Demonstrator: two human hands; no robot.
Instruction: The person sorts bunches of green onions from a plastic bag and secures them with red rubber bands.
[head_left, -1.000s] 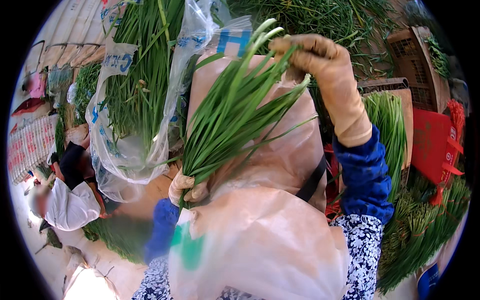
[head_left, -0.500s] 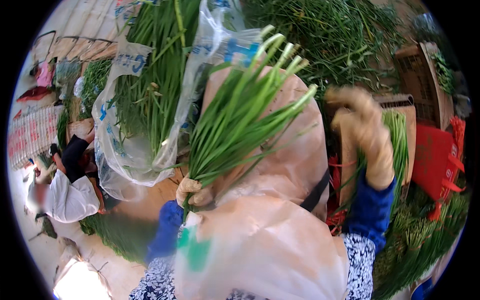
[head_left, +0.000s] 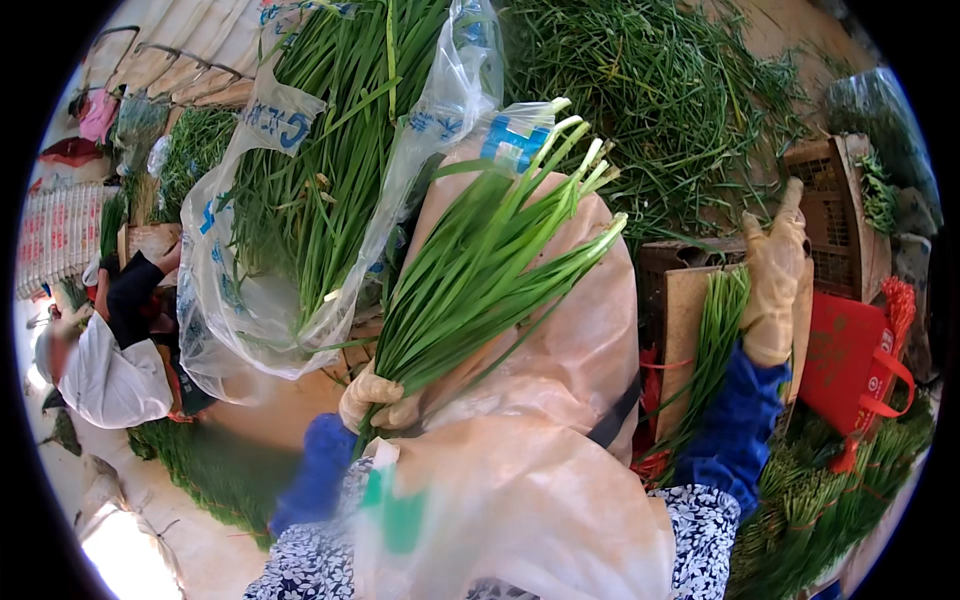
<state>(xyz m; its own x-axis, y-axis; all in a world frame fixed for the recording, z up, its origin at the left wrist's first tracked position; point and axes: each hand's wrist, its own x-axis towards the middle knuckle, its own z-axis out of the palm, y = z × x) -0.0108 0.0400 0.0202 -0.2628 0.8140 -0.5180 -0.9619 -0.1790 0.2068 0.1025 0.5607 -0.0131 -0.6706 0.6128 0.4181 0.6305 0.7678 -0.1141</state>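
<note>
The left hand grips a green bunch, seemingly mid-sorting; the right hand, fingers spread, apparently empty, would need to reach across to it.

A red bag lay at the right of the frame, below a brown crate. A person in white showed at the left.

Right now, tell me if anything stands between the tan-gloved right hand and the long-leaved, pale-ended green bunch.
Nothing visible blocks the right hand from the green bunch held in the tan-gloved left hand; the slim green stalks and flat brown cardboard near the right hand seem to lie below that path.
</note>
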